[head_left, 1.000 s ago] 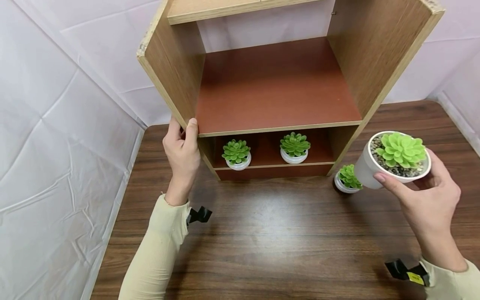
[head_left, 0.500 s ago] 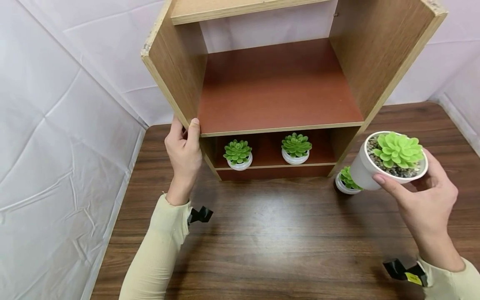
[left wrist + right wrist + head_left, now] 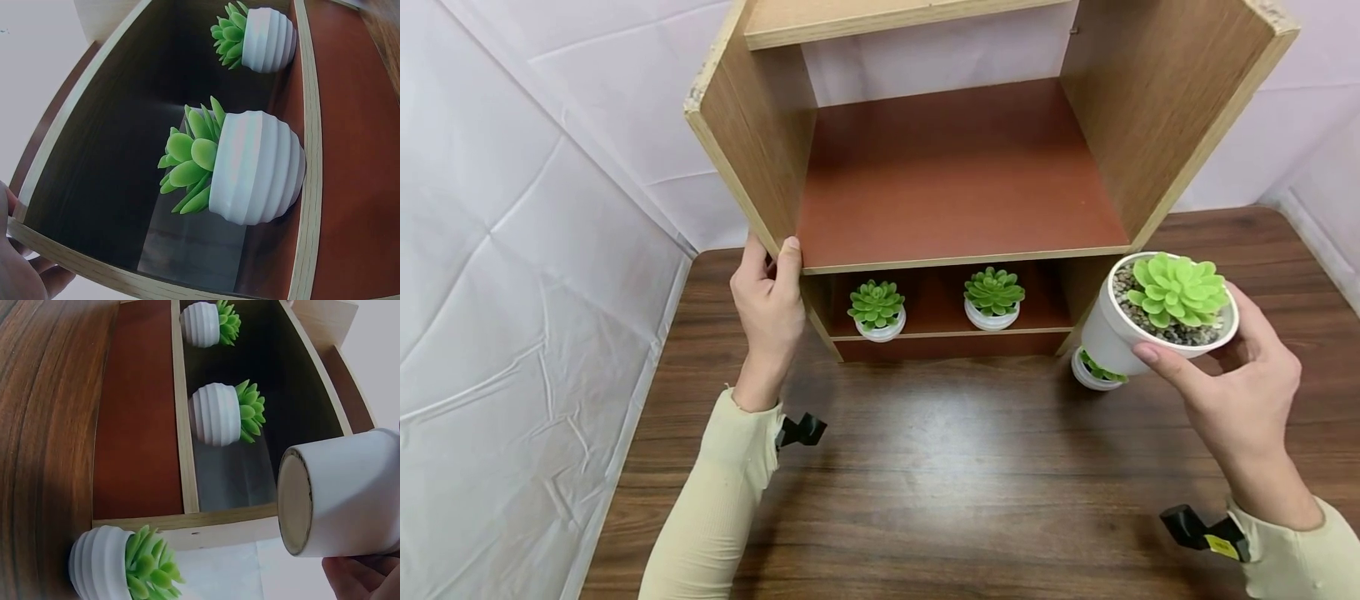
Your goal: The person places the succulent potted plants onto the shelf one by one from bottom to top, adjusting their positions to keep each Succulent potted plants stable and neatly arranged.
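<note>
One succulent partly hidden behind white pot (head view) | right grip holds pot | left grip clasps cabinet

White sheeting walls a wood-grain table: a makeshift booth.

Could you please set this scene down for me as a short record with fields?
Left hand: grips the left side of the shelf unit
Right hand: holds a smooth white pot with a green succulent, off the table
Lower compartment: left ribbed pot and right ribbed pot, each with a succulent
On table: third ribbed pot, beside the unit's right side
</note>
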A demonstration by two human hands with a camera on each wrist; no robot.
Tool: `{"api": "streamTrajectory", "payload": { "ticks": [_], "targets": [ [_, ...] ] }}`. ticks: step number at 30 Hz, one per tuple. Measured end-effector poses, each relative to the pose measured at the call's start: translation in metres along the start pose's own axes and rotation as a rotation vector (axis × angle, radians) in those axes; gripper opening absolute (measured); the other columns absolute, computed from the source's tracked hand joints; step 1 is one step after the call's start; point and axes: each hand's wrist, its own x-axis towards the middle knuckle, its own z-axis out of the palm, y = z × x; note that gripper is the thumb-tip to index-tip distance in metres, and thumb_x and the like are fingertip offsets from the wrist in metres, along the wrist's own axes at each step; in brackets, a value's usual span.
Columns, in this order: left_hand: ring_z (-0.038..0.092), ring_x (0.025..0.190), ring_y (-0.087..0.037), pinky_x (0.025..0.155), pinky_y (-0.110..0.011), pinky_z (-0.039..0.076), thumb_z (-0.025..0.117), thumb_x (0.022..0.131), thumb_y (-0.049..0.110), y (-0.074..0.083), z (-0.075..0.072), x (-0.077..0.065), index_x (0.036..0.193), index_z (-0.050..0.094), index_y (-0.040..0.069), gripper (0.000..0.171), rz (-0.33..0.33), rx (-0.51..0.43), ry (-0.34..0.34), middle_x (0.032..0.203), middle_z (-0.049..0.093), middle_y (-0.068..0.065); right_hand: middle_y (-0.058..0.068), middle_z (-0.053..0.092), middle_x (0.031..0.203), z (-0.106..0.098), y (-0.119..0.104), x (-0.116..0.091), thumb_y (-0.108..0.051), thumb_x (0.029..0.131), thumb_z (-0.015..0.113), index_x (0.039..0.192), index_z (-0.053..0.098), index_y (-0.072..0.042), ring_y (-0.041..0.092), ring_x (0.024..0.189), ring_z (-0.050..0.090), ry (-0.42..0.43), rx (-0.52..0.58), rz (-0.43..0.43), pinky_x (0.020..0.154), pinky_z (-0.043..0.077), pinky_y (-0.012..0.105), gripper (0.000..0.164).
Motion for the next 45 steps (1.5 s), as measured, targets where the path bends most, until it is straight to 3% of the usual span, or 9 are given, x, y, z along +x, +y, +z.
{"api": "streamTrajectory", "payload": {
  "ticks": [7,10,25,34,38,42,45],
  "targets": [
    [0.055,0.071,-0.007,0.065,-0.022,0.044,0.055,0.093,-0.006,0.001,-0.001,0.000,0.103,0.059,-0.015,0.014,0.002,0.012,0.003,0.077,0.059,-0.021,0.023,0.061,0.123,0.001,0.002,-0.001,0.024,0.061,0.077,0.130,0.056,0.011,0.020,0.103,0.064,-0.015,0.204,0.021,0.081,0.050,0.018,0.073],
    [0.055,0.071,-0.007,0.065,-0.022,0.044,0.055,0.093,-0.006,0.001,-0.001,-0.001,0.104,0.059,-0.014,0.015,-0.003,0.008,0.001,0.076,0.059,-0.020,0.025,0.060,0.125,0.001,0.003,-0.001,0.024,0.061,0.077,0.130,0.055,0.013,0.022,0.106,0.063,-0.026,0.241,0.013,0.083,0.050,0.019,0.073],
    [0.056,0.071,-0.007,0.066,-0.022,0.045,0.055,0.093,-0.006,0.000,0.000,-0.001,0.104,0.059,-0.015,0.015,0.002,-0.001,-0.003,0.078,0.060,-0.024,0.024,0.060,0.125,0.008,-0.002,-0.001,0.023,0.062,0.078,0.130,0.055,0.013,0.020,0.105,0.063,-0.097,0.190,-0.014,0.082,0.049,0.018,0.073],
    [0.056,0.072,-0.008,0.066,-0.022,0.045,0.055,0.093,-0.005,-0.004,0.000,-0.001,0.105,0.060,-0.014,0.015,-0.002,-0.002,0.001,0.078,0.060,-0.021,0.021,0.061,0.123,0.014,-0.006,-0.002,0.025,0.063,0.075,0.130,0.054,0.014,0.020,0.102,0.063,-0.101,0.290,0.021,0.081,0.049,0.018,0.071],
    [0.058,0.072,-0.010,0.066,-0.022,0.046,0.056,0.094,-0.002,-0.013,0.000,-0.001,0.105,0.062,-0.011,0.016,-0.014,-0.003,0.007,0.079,0.062,-0.019,0.020,0.062,0.123,0.018,-0.010,-0.002,0.022,0.064,0.077,0.130,0.054,0.014,0.019,0.102,0.062,-0.111,0.269,0.007,0.082,0.048,0.018,0.070],
    [0.057,0.073,-0.009,0.067,-0.022,0.046,0.055,0.093,-0.005,-0.004,0.000,0.000,0.105,0.061,-0.013,0.016,-0.018,0.005,0.006,0.079,0.061,-0.020,0.020,0.062,0.123,0.021,-0.011,-0.001,0.019,0.065,0.079,0.129,0.055,0.013,0.019,0.102,0.062,-0.124,0.225,-0.016,0.082,0.048,0.019,0.069],
    [0.057,0.074,-0.009,0.068,-0.022,0.046,0.055,0.092,-0.005,-0.006,0.000,-0.001,0.107,0.061,-0.013,0.017,-0.018,0.007,0.007,0.081,0.062,-0.021,0.020,0.062,0.122,0.021,-0.011,-0.001,0.018,0.065,0.080,0.129,0.055,0.013,0.019,0.102,0.062,-0.127,0.218,-0.023,0.082,0.048,0.019,0.070]
  ]
}}
